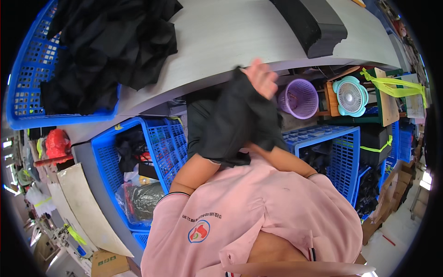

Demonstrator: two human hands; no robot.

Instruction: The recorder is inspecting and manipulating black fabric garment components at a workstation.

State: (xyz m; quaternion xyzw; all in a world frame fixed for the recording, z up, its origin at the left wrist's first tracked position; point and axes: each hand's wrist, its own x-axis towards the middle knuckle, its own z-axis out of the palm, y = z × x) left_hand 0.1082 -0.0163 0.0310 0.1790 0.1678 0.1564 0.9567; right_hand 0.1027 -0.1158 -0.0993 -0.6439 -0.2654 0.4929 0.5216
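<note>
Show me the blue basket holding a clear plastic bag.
The blue basket below the table, at left: a clear plastic bag lies inside. The upper-left basket carries heaped black cloth; the right-hand crate shows no such bag.

black cloth [227, 121]: plain, dark, without pattern | state: creased, soft, outline partly blurred | pose: long part slants up toward the right and becomes narrower; lower edge hangs loosely | place: middle of the frame, narrow end a little above centre
</note>
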